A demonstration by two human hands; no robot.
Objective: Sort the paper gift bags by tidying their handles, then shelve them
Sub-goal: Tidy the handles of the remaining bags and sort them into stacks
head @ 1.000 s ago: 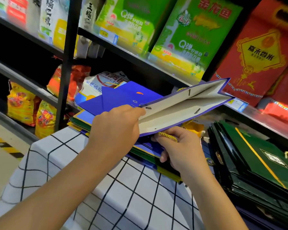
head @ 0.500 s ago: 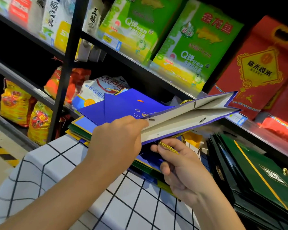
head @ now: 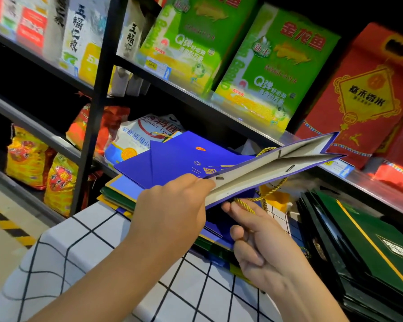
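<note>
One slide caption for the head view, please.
Left hand holds blue gift bag open; right hand pinches its gold cord handle.

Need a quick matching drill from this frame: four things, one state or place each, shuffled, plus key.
Things:
1. left hand
2. right hand
3. blue gift bag
4. green gift bags

States:
A. stacked at the right, below the shelf
B. pinches the gold rope handle
C. held up, mouth slightly open
D. grips the bag's top corner

Pairs: 1-D, 2-B, 3-C, 4-A
</note>
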